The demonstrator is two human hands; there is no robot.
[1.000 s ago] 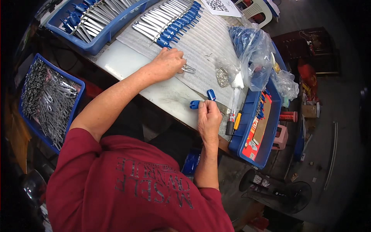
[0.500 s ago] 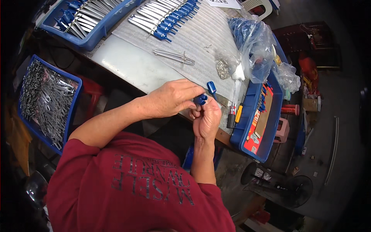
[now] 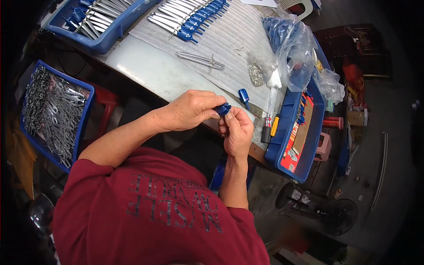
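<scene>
Between my hands, over the table's near edge, is a small blue plastic piece (image 3: 224, 109), dark and partly covered by fingers. My left hand (image 3: 191, 110) pinches it from the left with thumb and forefinger. On its other side my right hand (image 3: 238, 131) is closed, thumb and fingertips against the same piece. Just beyond my right hand a blue plastic handle (image 3: 244, 97) lies on the table. Farther off rests a bare metal frame (image 3: 201, 61) of thin rods with a crosspiece. At the back, several metal tools with blue handles (image 3: 191, 27) lie in a row.
A red-and-black screwdriver (image 3: 266, 132) and a yellow-handled tool (image 3: 274, 127) lie beside a blue tray (image 3: 279, 161) at right. Behind are a bag of blue parts (image 3: 289, 53) and a bag of small metal pieces (image 3: 255, 74). Blue crates (image 3: 106, 43) of metal parts stand left.
The blue piece has shifted slightly left and turned in my fingers. My right thumb now presses up against it. The things on the table keep their places.
</scene>
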